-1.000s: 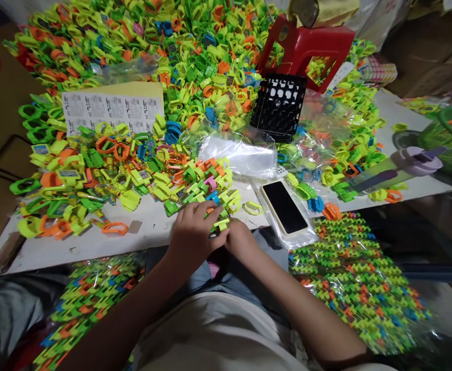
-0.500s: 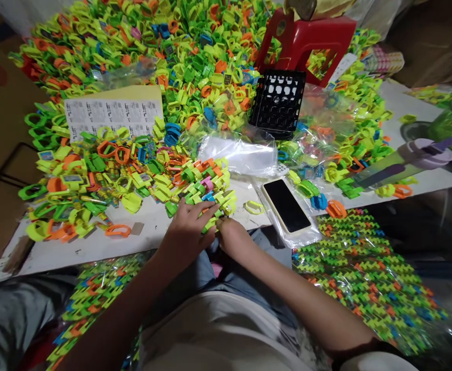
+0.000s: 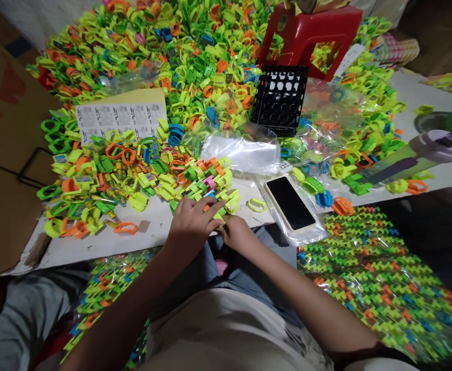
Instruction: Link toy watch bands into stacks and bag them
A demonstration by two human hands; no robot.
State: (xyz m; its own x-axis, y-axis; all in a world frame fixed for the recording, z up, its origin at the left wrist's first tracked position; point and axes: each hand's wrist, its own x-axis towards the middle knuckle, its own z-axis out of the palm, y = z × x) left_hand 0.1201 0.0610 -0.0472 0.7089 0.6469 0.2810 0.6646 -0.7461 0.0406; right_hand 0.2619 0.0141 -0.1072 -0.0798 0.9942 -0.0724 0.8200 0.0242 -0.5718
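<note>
A block of interlocked plastic toy watches (image 3: 209,181), in yellow, green, orange, pink and blue, lies at the table's front edge. My left hand (image 3: 190,221) is curved over its near end, fingers somewhat apart and thumb below, with yellow-green watches between them. Close beside it, my right hand (image 3: 238,232) is closed at the table edge, its fingertips meeting the near watches. Whatever is in its fingers is hidden. A single yellow toy watch (image 3: 257,205) lies to the right of the block.
A phone (image 3: 291,203) rests on clear bags to the right. Behind are a plastic sleeve stack (image 3: 241,153), black basket (image 3: 279,100), red stool (image 3: 326,36) and label sheet (image 3: 121,116) among heaped watches. A bottle (image 3: 415,157) leans at right; packed watches (image 3: 380,278) lie below the table.
The view has shifted, so most things appear slightly farther right. My left hand's fingers have moved a little over the near watches; my right hand stays closed beside it.
</note>
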